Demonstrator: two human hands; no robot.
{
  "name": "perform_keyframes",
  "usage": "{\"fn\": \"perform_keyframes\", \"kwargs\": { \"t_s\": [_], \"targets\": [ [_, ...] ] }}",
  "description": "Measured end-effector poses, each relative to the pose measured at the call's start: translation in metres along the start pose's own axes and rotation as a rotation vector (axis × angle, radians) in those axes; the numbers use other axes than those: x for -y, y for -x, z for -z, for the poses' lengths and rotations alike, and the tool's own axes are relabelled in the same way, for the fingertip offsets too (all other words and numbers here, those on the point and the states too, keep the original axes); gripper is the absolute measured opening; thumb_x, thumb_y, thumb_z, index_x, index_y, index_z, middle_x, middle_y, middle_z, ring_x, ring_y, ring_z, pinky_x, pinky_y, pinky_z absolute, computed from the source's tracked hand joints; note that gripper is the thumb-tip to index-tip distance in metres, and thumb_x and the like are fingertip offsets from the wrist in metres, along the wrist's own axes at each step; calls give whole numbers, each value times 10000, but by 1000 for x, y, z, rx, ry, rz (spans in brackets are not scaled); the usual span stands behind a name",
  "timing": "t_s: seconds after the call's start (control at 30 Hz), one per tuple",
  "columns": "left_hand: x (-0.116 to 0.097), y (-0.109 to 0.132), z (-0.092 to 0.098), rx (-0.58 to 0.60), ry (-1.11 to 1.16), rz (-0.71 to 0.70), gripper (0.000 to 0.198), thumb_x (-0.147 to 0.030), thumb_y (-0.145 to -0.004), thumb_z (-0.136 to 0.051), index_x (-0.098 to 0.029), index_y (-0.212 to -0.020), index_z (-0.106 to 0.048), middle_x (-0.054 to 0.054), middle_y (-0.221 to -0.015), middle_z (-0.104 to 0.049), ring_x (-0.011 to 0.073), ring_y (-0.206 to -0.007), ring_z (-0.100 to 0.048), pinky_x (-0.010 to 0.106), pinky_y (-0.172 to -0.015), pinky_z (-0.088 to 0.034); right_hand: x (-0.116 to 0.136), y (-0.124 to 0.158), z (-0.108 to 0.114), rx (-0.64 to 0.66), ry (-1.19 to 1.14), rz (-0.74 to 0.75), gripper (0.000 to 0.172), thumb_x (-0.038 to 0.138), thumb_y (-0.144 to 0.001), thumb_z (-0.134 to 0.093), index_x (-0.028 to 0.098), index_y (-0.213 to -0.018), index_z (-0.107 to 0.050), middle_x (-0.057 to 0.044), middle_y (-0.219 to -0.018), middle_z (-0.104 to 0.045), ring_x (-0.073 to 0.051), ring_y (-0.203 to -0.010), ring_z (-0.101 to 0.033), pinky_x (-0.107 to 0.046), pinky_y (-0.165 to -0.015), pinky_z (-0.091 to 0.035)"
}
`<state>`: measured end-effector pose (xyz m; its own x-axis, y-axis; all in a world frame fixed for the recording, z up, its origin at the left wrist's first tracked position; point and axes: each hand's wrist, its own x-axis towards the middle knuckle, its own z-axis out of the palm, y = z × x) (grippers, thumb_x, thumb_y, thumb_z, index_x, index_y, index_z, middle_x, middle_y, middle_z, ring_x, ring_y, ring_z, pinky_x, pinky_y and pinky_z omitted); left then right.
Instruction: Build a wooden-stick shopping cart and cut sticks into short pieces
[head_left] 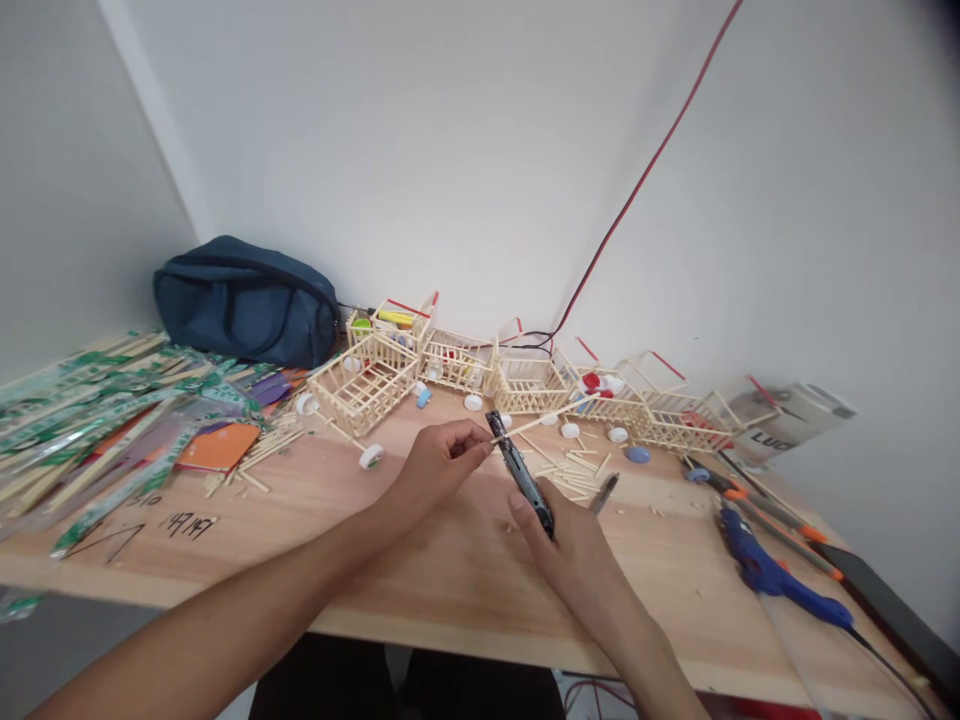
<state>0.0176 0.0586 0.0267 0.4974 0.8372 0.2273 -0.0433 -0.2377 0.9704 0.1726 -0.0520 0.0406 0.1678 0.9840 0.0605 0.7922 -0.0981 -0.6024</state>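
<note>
My left hand (450, 462) pinches one end of a thin wooden stick (551, 415) between thumb and fingers. The stick slants up to the right, over the small carts. In my right hand (574, 535) is a black-and-grey hand tool (521, 472), which looks like a folding multi-tool or cutter. Its upper end meets the stick close to my left fingertips. Whether its end is clamped on the stick I cannot tell. Short cut stick pieces (574, 478) lie just beyond the right hand, with a small dark-tipped blade or pen (604, 492) beside them.
Several stick-built carts (366, 385) with bottle-cap wheels line the wall. A blue bag (247, 300) and wrapped chopsticks (97, 410) are at left, near an orange sheet (219, 448). A blue glue gun (772, 575) and orange-handled tools (780, 520) lie at right.
</note>
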Motion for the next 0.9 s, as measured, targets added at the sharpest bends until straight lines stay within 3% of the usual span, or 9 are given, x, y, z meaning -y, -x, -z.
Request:
{"fn": "perform_keyframes", "kwargs": {
  "t_s": [0.17, 0.33, 0.47, 0.9],
  "targets": [
    [-3, 3, 0, -14, -46, -10, 213, -327, -840, -593, -141, -772, -674, -9, -652, -531, 112, -603, -406, 236, -574, -301, -2, 1, 1, 19, 12, -19, 423, 592, -937, -357, 221, -795, -501, -21, -662, -616, -197, -631, -583, -275, -603, -376],
    [-3, 6, -3, -28, -119, -33, 197, -291, -851, -571, -146, -755, -662, -11, -644, -537, 118, -618, -426, 237, -589, -318, -2, 3, 2, 91, 4, -88, 493, 620, -949, -285, 208, -916, -554, -47, -683, -663, -222, -665, -629, -289, -626, -396],
    [-2, 7, -4, -27, -167, -44, 198, -279, -861, -556, -145, -757, -658, -6, -664, -564, 119, -631, -450, 240, -605, -328, -2, 5, 2, 92, 37, -114, 531, 642, -943, -265, 206, -904, -564, -60, -687, -663, -227, -652, -625, -295, -618, -391],
    [0, 8, -3, -18, -206, -72, 216, -312, -871, -539, -162, -747, -633, -7, -669, -567, 122, -624, -459, 243, -606, -334, -6, 6, 3, 82, 58, -60, 537, 622, -952, -264, 198, -902, -588, -53, -688, -652, -230, -676, -621, -293, -621, -395]
  ]
}}
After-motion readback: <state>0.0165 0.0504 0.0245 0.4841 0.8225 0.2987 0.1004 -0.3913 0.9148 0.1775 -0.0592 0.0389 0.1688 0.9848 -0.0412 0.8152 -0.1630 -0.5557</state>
